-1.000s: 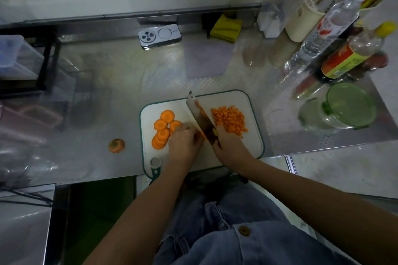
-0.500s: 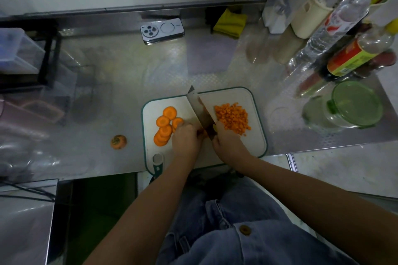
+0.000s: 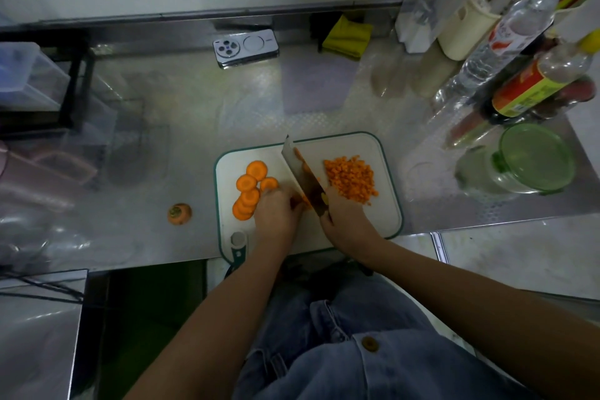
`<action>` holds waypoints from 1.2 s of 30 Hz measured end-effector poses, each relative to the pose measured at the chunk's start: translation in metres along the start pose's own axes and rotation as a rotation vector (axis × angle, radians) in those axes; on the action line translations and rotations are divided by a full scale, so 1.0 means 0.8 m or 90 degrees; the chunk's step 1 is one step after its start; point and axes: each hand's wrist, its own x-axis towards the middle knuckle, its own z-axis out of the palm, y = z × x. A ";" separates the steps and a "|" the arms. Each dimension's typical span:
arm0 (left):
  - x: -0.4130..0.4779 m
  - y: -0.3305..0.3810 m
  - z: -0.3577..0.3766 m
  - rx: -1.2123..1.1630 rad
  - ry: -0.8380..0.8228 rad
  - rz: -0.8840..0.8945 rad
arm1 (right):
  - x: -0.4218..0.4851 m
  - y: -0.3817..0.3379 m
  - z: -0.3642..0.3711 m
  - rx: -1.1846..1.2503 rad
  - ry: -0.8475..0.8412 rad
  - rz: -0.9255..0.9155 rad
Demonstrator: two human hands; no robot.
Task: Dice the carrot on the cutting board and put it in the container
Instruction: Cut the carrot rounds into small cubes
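Observation:
A white cutting board (image 3: 383,221) with a green rim lies at the counter's near edge. Several round carrot slices (image 3: 250,190) lie overlapped on its left part. A heap of diced carrot (image 3: 350,178) sits on its right part. My right hand (image 3: 344,221) grips the handle of a cleaver (image 3: 302,175), its blade standing on the board between the slices and the dice. My left hand (image 3: 276,214), fingers curled, holds down carrot pieces (image 3: 298,201) just left of the blade. A glass container (image 3: 506,172) with a green lid lies on its side to the right of the board.
A carrot end (image 3: 179,213) lies on the steel counter left of the board. A phone (image 3: 245,48) and a yellow cloth (image 3: 347,36) lie at the back. Bottles (image 3: 506,39) and a beige jug (image 3: 464,26) crowd the back right. Clear boxes stand at the left.
Both hands and the cleaver stay at the same spot on the board; the blade keeps working at the pieces under my left fingers. The camera has drifted slightly.

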 end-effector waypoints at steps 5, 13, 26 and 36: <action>0.004 -0.004 0.009 0.025 0.003 -0.019 | 0.000 -0.002 0.006 0.008 0.014 -0.016; 0.008 -0.007 0.013 0.072 -0.007 -0.027 | 0.006 0.000 0.016 0.030 0.020 0.003; -0.004 -0.003 0.000 0.067 0.024 0.024 | 0.007 0.005 -0.010 0.020 0.033 -0.034; -0.014 0.005 -0.001 0.056 0.026 0.021 | 0.001 0.003 0.015 -0.002 0.010 -0.063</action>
